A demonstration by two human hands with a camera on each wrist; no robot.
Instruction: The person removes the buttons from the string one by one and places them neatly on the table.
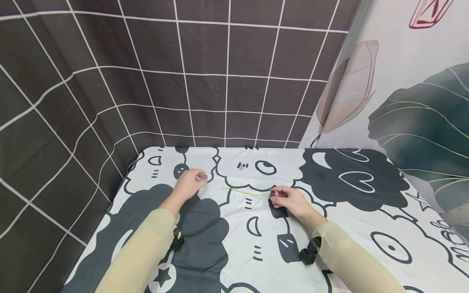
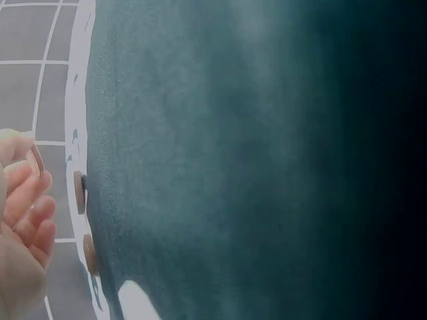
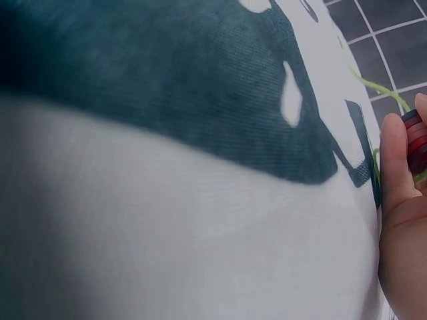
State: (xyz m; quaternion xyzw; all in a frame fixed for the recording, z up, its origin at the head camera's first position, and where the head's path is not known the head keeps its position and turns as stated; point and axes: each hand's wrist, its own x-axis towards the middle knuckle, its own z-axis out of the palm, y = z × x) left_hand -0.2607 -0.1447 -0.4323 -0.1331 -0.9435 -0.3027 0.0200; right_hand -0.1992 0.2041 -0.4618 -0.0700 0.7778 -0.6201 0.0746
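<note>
My left hand (image 1: 188, 185) is over the left part of the cloth, low above its printed pattern. In the left wrist view, its thumb and forefinger pinch a thin brownish disc (image 2: 35, 160). Two brown discs (image 2: 80, 192) lie on the cloth near that hand. On the right, my right hand (image 1: 293, 201) grips a short stack of red and dark discs (image 3: 416, 133) between thumb and fingers. A yellow-green string (image 1: 245, 191) runs out of the stack toward the left hand, its free end over the white cloth. More of the string loops beside the right fingers.
A black-and-white cartoon-print cloth (image 1: 242, 232) covers the table. Behind and to the left hangs a dark curtain with a white grid (image 1: 205, 49). A leaf-patterned curtain (image 1: 421, 118) hangs at the right.
</note>
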